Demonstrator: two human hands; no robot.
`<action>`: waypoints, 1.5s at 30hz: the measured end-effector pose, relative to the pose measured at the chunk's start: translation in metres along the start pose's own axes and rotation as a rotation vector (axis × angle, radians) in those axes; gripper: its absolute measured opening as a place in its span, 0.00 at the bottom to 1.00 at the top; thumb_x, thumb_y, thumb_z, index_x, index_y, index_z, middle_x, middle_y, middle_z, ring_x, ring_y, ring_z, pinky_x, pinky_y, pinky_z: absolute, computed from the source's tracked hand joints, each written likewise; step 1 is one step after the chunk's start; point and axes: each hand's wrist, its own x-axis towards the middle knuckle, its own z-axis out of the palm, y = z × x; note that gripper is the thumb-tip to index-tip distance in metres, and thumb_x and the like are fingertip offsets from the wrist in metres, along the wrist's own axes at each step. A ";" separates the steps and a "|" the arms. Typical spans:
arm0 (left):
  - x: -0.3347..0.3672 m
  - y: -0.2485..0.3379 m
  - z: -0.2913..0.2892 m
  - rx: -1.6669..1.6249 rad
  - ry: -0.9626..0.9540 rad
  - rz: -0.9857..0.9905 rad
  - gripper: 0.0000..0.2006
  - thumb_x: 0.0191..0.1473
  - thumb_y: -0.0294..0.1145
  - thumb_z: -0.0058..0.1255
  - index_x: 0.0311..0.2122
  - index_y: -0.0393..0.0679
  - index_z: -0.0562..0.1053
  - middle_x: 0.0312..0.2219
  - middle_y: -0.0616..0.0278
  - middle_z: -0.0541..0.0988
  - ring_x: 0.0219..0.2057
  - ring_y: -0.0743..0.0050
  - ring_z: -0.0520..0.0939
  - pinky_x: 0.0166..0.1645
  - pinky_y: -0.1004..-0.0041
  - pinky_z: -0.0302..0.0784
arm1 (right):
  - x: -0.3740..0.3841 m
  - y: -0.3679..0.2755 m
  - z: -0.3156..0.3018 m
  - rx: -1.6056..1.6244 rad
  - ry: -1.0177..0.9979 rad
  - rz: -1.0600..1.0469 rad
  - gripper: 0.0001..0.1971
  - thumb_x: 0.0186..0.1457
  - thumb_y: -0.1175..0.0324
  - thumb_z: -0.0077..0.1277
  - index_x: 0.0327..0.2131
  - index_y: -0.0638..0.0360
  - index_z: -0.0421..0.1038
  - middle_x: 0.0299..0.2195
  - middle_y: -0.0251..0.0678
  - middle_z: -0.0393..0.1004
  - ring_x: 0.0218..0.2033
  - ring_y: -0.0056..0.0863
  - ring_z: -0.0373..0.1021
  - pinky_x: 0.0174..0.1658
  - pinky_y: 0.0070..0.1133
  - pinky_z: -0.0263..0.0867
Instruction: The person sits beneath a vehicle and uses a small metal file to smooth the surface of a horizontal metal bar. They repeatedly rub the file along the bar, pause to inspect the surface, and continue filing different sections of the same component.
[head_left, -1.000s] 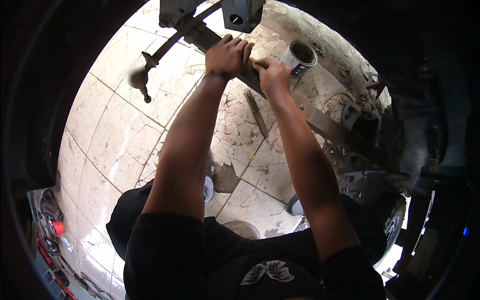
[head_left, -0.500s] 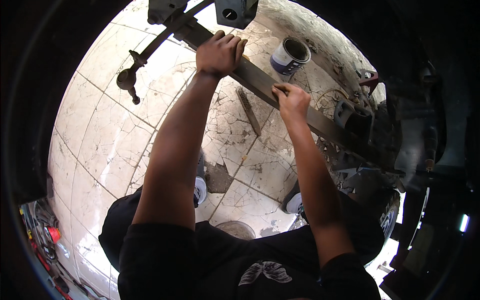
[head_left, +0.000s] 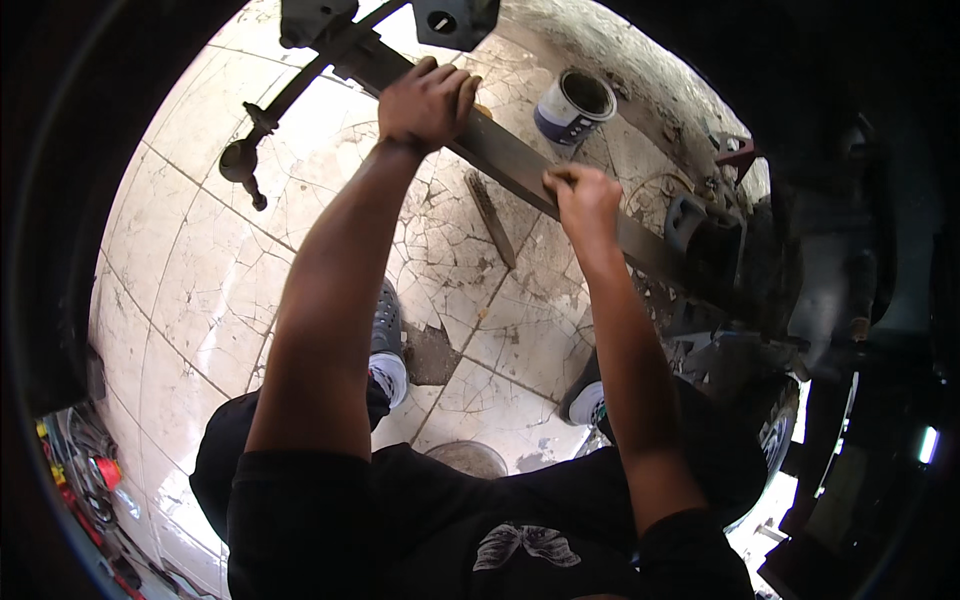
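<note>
Left hand (head_left: 428,103) and right hand (head_left: 590,203) are both set on a long metal beam (head_left: 505,155), which is slanted across the space in front of the body. Nearest the body, a round, rimmed object (head_left: 467,457) is partly covered by the shirt. Slightly farther out, the grey shoes (head_left: 388,318) are planted well apart on the cracked tile floor (head_left: 250,280), presumably so that balance is held with the arms outstretched. A narrow strip (head_left: 490,220) is laid on the tiles just short of the beam, perhaps within easy reach. On the beam, the right hand is closed, its fingers folded in and its thumb pressed to the forefinger; whether anything thin is pinched there cannot be told. Higher up, the left hand is curled over the beam, its fingers bent across the top, probably for a steady hold; its thumb is hidden. Beyond the beam, an open-topped can (head_left: 560,125) is stood near the rough wall (head_left: 640,60), likely out of the arms' way.
</note>
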 end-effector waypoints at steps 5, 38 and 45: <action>0.003 0.004 0.001 0.022 -0.032 -0.024 0.15 0.69 0.46 0.49 0.35 0.53 0.82 0.31 0.72 0.85 0.40 0.67 0.84 0.38 0.62 0.85 | 0.029 -0.004 0.000 0.011 -0.040 0.130 0.10 0.57 0.63 0.67 0.39 0.55 0.88 0.35 0.43 0.87 0.36 0.37 0.84 0.44 0.28 0.76; -0.026 0.060 -0.039 -0.395 -0.161 -0.123 0.15 0.67 0.42 0.55 0.39 0.40 0.84 0.34 0.49 0.86 0.43 0.48 0.84 0.51 0.57 0.78 | -0.205 0.036 0.030 0.801 -0.253 0.728 0.15 0.58 0.63 0.71 0.45 0.59 0.85 0.35 0.34 0.87 0.30 0.19 0.80 0.37 0.21 0.75; -0.067 0.161 -0.099 -0.559 -1.410 -0.389 0.25 0.71 0.48 0.53 0.62 0.37 0.74 0.43 0.49 0.86 0.46 0.65 0.86 0.51 0.66 0.81 | -0.163 0.018 -0.007 1.393 -0.358 0.689 0.22 0.58 0.68 0.70 0.52 0.66 0.76 0.42 0.40 0.85 0.41 0.25 0.81 0.44 0.20 0.78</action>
